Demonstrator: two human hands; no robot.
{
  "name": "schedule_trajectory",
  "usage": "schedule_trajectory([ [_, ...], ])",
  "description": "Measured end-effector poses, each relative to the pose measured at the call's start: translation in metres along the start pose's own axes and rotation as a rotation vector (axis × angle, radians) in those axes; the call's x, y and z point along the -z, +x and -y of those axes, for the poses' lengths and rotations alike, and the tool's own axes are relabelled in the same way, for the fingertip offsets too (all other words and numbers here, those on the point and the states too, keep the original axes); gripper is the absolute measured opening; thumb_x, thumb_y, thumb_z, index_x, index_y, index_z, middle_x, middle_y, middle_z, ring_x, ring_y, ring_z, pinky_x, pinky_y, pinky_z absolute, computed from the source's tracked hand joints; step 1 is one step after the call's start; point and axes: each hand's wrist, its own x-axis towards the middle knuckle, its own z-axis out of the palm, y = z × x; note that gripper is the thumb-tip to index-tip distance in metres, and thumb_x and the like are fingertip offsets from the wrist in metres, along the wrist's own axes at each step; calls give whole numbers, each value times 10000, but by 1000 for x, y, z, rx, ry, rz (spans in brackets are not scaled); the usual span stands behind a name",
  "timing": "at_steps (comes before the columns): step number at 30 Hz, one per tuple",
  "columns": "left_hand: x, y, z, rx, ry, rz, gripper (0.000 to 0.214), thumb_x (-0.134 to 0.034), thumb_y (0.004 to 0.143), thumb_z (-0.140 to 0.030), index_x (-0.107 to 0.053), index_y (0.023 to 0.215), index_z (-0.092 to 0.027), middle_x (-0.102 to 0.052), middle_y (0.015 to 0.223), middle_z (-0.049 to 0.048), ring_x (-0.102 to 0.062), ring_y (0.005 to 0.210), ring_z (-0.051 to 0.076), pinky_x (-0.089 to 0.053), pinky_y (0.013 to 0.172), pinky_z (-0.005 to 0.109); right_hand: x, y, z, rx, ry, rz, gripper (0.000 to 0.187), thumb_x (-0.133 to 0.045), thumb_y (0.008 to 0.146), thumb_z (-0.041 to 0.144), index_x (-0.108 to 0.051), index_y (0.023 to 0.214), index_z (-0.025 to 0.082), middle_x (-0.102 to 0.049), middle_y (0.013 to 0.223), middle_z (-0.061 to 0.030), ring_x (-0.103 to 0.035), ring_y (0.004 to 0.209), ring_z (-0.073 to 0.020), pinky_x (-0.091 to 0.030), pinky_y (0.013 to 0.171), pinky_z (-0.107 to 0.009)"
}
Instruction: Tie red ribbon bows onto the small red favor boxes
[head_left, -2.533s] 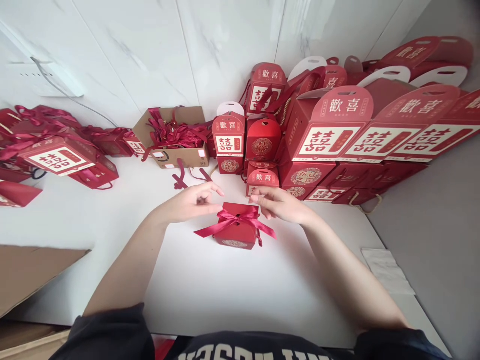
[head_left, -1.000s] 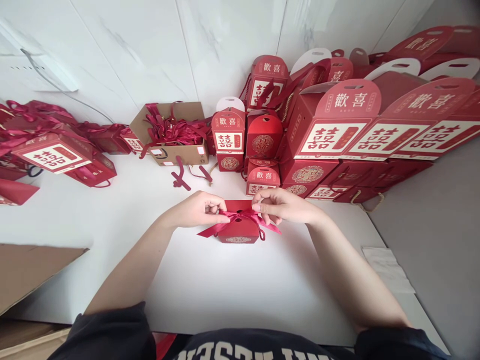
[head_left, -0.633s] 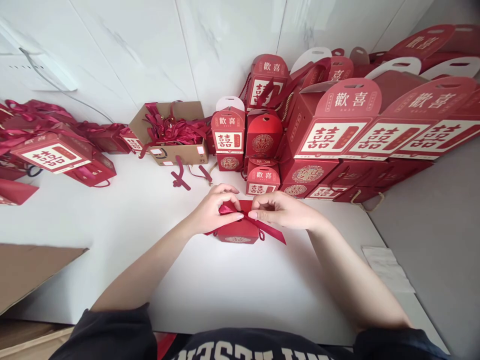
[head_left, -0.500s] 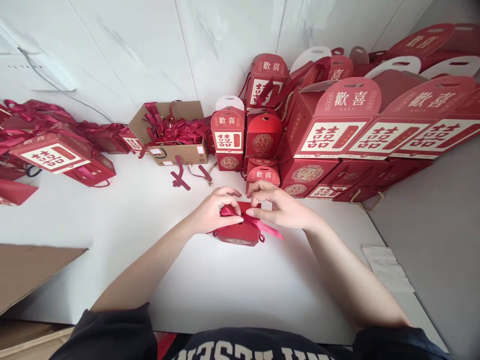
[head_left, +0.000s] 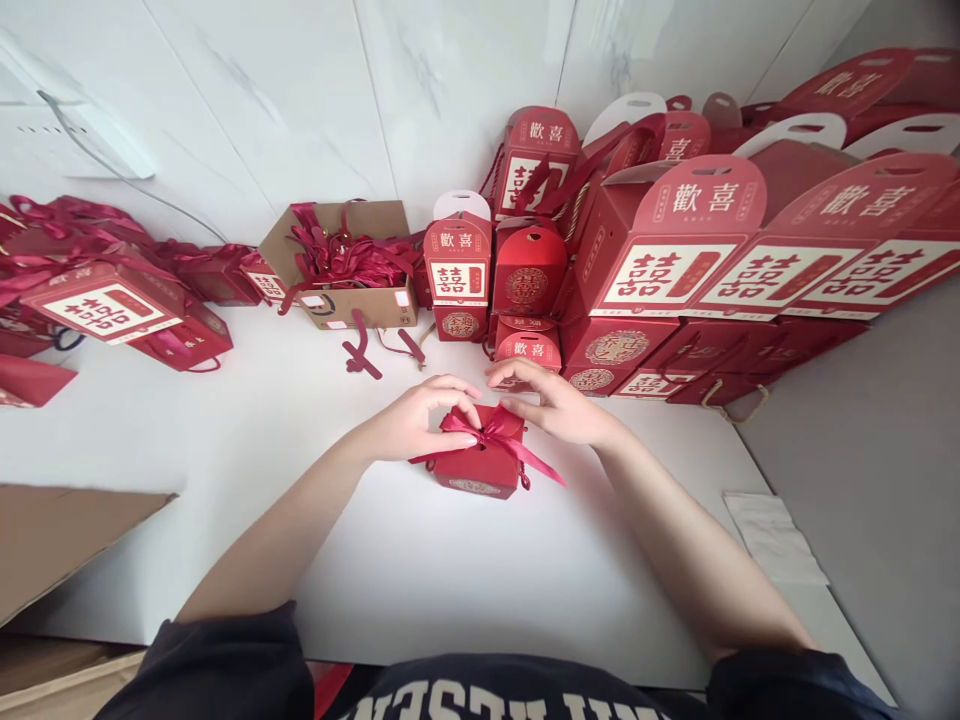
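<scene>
A small red gift box with a gold round print on its front sits on the white table before me. A shiny red ribbon is tied in a bow on its top, one tail trailing to the right. My left hand pinches the bow's left loop between thumb and forefinger. Over the box's back right corner, my right hand has its fingers curved and apart, holding nothing. Its thumb is close to the right loop; whether they touch I cannot tell.
Stacked red gift boxes fill the back right. A cardboard box of red ribbons stands at the back, with ribbon scraps before it. More ribboned boxes lie left. A white tissue lies right, a cardboard flap near left.
My right hand has drawn back from the bow and its fingers have come off the ribbon, so the right loop now shows. My left hand stays at the left loop.
</scene>
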Motion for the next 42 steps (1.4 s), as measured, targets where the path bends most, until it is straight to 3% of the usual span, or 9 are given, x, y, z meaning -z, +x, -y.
schedule_trajectory([
  [6, 27, -9, -1, -25, 65, 44, 171, -636, 829, -324, -641, 957, -211, -512, 1339, 72, -464, 1271, 234, -327, 1111, 369, 20, -9, 23, -141, -84, -86, 189, -485, 930, 303, -579, 1066, 211, -636, 1027, -57, -599, 866, -168, -467, 781, -290],
  [13, 31, -7, 2, -29, -5, 152, 108, -606, 840, -285, -639, 890, -196, -501, 1358, 81, -487, 1251, 230, -340, 1102, 378, 18, -19, 58, -237, -137, 253, 241, -469, 941, 405, -605, 893, 212, -617, 648, 18, -527, 563, -119, -374, 563, -232],
  [21, 22, -2, 4, -19, -74, 127, 230, -693, 778, -363, -588, 704, -172, -531, 1336, 96, -485, 1246, 259, -337, 1100, 429, 16, -23, 53, -445, -428, 347, 412, -506, 912, 489, -589, 627, 204, -601, 514, -10, -487, 477, -130, -300, 517, -271],
  [23, 20, -2, 5, -26, -84, 145, 233, -737, 739, -360, -600, 708, -174, -520, 1346, 88, -469, 1267, 262, -344, 1097, 424, 11, -23, 60, -362, -517, 255, 375, -496, 926, 466, -618, 684, 207, -613, 561, -20, -488, 496, -139, -297, 518, -282],
  [26, 18, 0, 10, -48, -137, 161, 190, -720, 766, -356, -667, 760, -174, -519, 1346, 93, -469, 1274, 263, -351, 1099, 412, -6, -21, 74, -72, -591, 102, 285, -451, 966, 369, -662, 862, 208, -666, 787, -65, -576, 704, -186, -386, 620, -302],
  [29, 18, 1, 16, -68, -219, 153, 222, -634, 848, -377, -701, 787, -173, -544, 1331, 99, -476, 1274, 264, -349, 1106, 414, -34, -19, 81, 191, -566, 144, 256, -460, 970, 333, -682, 1014, 212, -629, 1149, -103, -564, 1038, -240, -439, 876, -372],
  [34, 15, 4, 17, -11, -245, 108, 327, -506, 928, -415, -702, 827, -174, -573, 1302, 91, -506, 1244, 228, -381, 1072, 369, -73, -16, 71, 205, -677, 127, 338, -476, 963, 324, -608, 1228, 161, -529, 1370, -141, -488, 1153, -313, -440, 904, -460],
  [37, 11, 5, 15, 4, -177, 43, 323, -536, 906, -411, -657, 742, -161, -599, 1244, 90, -544, 1177, 213, -389, 1047, 358, -69, -16, 71, 214, -618, 144, 358, -407, 989, 244, -557, 1296, 138, -589, 1315, -128, -506, 1139, -279, -445, 915, -430],
  [42, 7, 6, 14, 29, -79, -34, 357, -718, 751, -392, -513, 575, -159, -612, 1197, 84, -561, 1111, 221, -417, 982, 350, -31, -21, 80, 248, -361, 310, 297, -429, 952, 118, -669, 1111, 193, -689, 1160, -54, -576, 1073, -202, -455, 930, -339],
])
